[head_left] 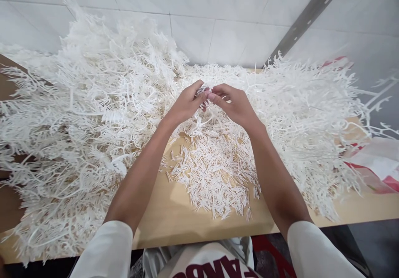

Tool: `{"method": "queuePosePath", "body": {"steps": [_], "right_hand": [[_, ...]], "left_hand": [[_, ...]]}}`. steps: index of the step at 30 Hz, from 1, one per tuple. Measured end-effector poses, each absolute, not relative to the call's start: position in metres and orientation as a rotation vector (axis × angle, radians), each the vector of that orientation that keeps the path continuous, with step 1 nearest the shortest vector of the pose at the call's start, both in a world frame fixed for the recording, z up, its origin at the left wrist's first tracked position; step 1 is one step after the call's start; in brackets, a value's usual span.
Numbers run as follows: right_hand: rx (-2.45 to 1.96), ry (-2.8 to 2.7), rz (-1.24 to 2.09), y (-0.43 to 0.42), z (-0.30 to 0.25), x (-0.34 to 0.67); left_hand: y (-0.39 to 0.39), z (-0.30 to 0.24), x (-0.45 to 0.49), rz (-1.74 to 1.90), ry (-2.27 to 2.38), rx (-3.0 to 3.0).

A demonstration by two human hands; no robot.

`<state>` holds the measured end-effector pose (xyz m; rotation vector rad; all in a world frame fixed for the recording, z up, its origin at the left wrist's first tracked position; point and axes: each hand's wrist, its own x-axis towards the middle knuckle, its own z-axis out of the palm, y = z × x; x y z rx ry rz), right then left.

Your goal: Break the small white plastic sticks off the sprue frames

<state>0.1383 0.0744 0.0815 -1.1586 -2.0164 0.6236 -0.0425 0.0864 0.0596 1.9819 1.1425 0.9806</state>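
Observation:
My left hand [186, 102] and my right hand [234, 103] meet fingertip to fingertip above the middle of a wooden table [174, 217]. Both pinch a small white plastic piece [208, 95] between them; it is mostly hidden by the fingers. Below the hands lies a heap of short white plastic sticks [215, 172]. A big tangle of white plastic branched frames [90, 116] fills the table's left side, and another tangle of such frames [307, 116] spreads over the right side.
White tiled walls [218, 16] stand right behind the table, with a grey metal strip [307, 16] running up the corner. A red and white plastic bag [375, 166] lies at the table's right end. The near table edge is at my lap.

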Motion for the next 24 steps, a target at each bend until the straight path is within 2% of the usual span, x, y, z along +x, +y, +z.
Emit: {"method": "queuePosePath", "body": {"steps": [16, 24], "right_hand": [[-1.21, -2.139, 0.735, 0.0693, 0.0824, 0.1373], [-1.277, -2.214, 0.761, 0.0697, 0.0802, 0.1381]], "left_hand": [[0.079, 0.0614, -0.04, 0.911, 1.146, 1.959], [0.0787, 0.0579, -0.034, 0.931, 1.285, 2.205]]}}
